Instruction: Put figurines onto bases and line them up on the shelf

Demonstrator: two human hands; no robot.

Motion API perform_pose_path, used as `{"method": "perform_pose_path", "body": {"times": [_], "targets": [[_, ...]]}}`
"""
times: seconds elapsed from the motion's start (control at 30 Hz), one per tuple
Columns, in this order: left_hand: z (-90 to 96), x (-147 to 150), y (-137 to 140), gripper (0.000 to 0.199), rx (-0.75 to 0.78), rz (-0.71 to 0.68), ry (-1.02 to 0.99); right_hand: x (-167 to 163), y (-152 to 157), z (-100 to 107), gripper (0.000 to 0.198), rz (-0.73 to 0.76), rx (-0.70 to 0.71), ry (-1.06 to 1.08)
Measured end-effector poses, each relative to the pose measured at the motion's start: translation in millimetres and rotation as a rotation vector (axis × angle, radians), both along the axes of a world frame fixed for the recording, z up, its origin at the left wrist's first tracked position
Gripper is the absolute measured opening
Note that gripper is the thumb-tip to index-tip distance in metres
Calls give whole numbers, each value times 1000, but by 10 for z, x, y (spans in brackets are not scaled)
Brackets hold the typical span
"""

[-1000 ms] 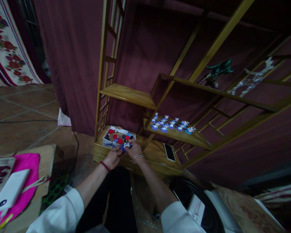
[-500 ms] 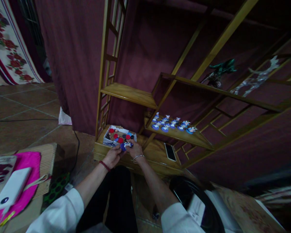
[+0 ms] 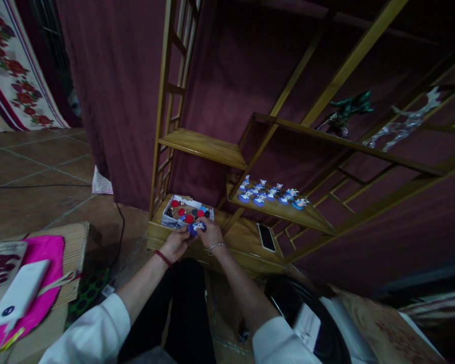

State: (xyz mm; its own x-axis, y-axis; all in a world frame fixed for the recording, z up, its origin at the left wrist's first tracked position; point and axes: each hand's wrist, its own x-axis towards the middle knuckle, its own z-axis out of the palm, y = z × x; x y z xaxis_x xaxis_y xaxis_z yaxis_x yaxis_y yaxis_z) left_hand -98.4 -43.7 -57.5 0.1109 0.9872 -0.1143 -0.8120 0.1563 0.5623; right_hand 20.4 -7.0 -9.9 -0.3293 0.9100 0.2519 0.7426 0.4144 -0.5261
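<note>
Between my hands is a small figurine (image 3: 196, 228) on a round purple-blue base. My left hand (image 3: 177, 242) is closed on it from the left, and my right hand (image 3: 211, 234) grips it from the right with its fingertips. Just behind them, a white cardboard box (image 3: 169, 220) holds several more figurines, many with red bases. To the right, several figurines (image 3: 259, 198) with purple and blue bases stand in rows on a wooden shelf (image 3: 284, 213).
A phone (image 3: 266, 237) lies on the cabinet's lower board. Higher up stand a green dark ornament (image 3: 343, 115) and a clear deer-shaped ornament (image 3: 402, 124). At left, a white power bank (image 3: 19, 294) rests on pink cloth. A black round object (image 3: 307, 313) stands by my right arm.
The figurine has tilted slightly between my fingers. Both hands stay in nearly the same place, and the view has shifted very little.
</note>
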Motion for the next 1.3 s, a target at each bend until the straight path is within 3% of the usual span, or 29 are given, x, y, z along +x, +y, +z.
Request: {"method": "perform_pose_path", "body": {"times": [0.73, 1.3], "targets": [[29, -18, -48, 25, 64, -34, -72, 11, -6, 131, 24, 361, 268, -371], [52, -80, -102, 31, 74, -86, -108, 54, 69, 201, 27, 569, 326, -436]]}}
